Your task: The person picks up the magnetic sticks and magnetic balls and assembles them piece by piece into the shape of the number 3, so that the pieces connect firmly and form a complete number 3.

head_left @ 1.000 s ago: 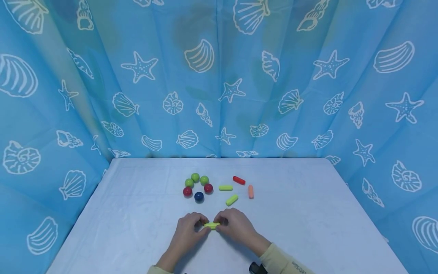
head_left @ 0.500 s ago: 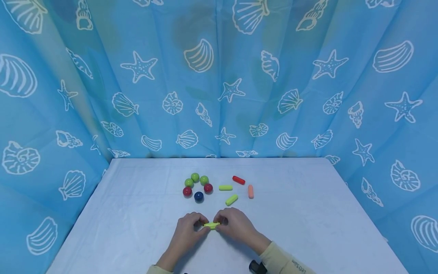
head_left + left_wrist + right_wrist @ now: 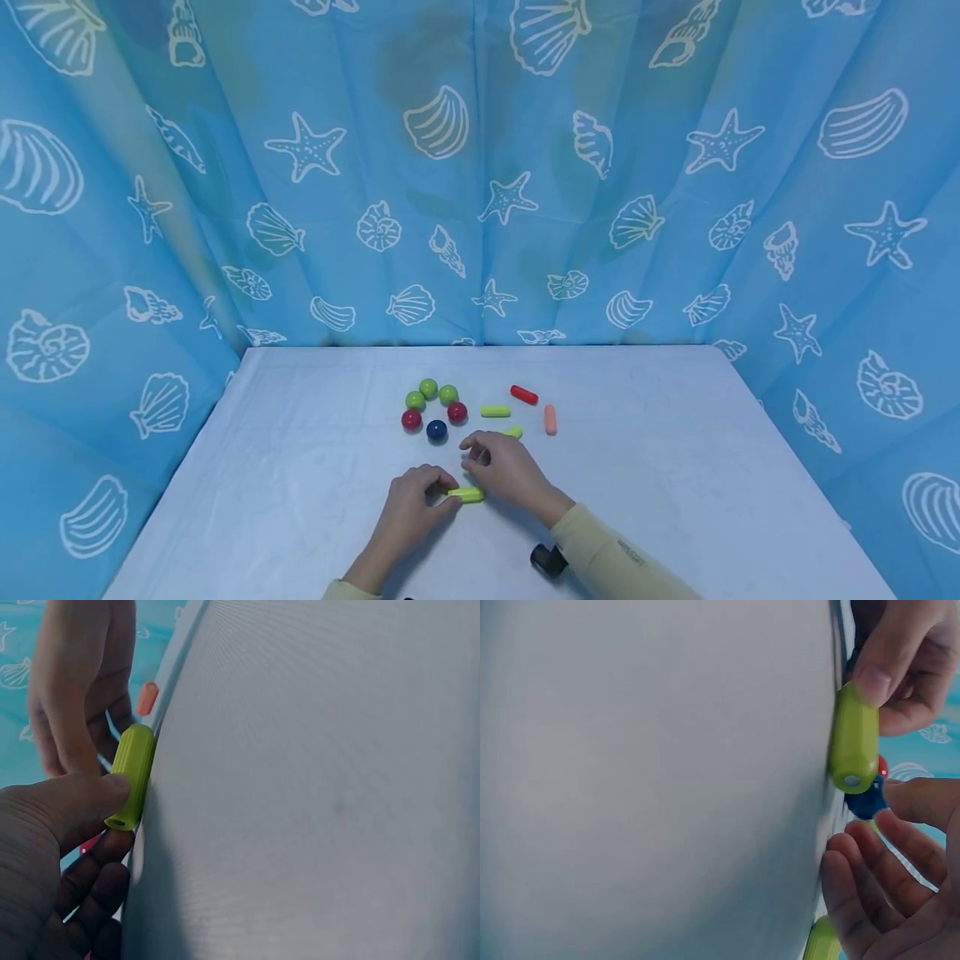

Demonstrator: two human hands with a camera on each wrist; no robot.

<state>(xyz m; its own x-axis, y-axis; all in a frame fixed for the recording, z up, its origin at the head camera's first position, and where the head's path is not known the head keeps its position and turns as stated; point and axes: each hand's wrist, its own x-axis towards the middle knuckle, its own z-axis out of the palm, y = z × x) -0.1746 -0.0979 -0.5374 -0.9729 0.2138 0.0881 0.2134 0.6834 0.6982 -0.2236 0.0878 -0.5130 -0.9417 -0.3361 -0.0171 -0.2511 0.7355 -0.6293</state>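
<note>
On the white table in front of me lies a yellow-green magnetic rod (image 3: 467, 495), ribbed, with a silvery disc in one end (image 3: 853, 781). My left hand (image 3: 417, 504) pinches its left end between thumb and fingers, as the left wrist view shows. My right hand (image 3: 510, 473) is just behind and right of the rod, fingers loosely bent and holding nothing. It partly covers a second yellow-green rod (image 3: 514, 432). In the right wrist view the thumb and fingers (image 3: 911, 847) of the right hand are spread apart, off the held rod's end.
Behind the hands, green balls (image 3: 427, 388), two red balls (image 3: 457, 412) and a dark blue ball (image 3: 437, 431) form a loose ring. To their right lie another yellow-green rod (image 3: 495, 412), a red rod (image 3: 524, 395) and an orange rod (image 3: 551, 420). A blue shell-patterned curtain (image 3: 480, 250) surrounds the table.
My right hand has let go of the rod's right end and moved up and away toward the back, over the second yellow-green rod. My left hand has stayed in place, still pinching.
</note>
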